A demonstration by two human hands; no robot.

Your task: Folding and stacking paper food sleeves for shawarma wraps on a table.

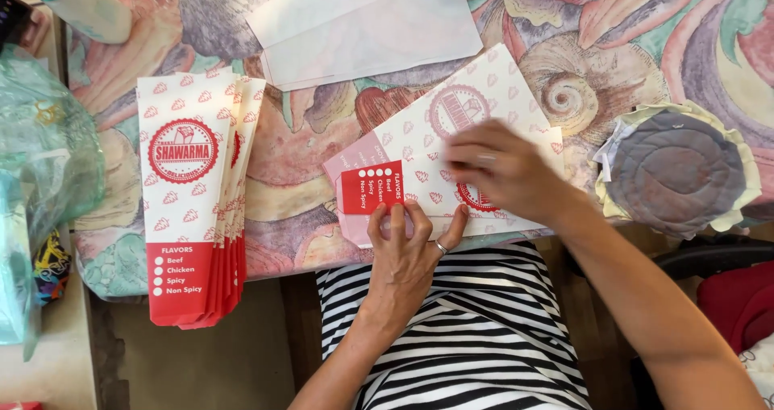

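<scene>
A white paper food bag (419,148) with red prints lies slanted on the patterned table, its red end (370,187) folded over. My left hand (409,245) presses its fingertips on the bag's near edge, just beside that fold. My right hand (501,170) lies flat on the bag's middle, blurred by motion. More bags of the same kind lie under it. Neither hand grips anything.
A fanned stack of the same red-and-white bags (193,196) hangs over the table's near edge at left. Plain white paper sheets (363,23) lie at the far middle. A round quilted pad (677,172) sits at right, plastic wrapping (40,160) and a bottle (76,3) at left.
</scene>
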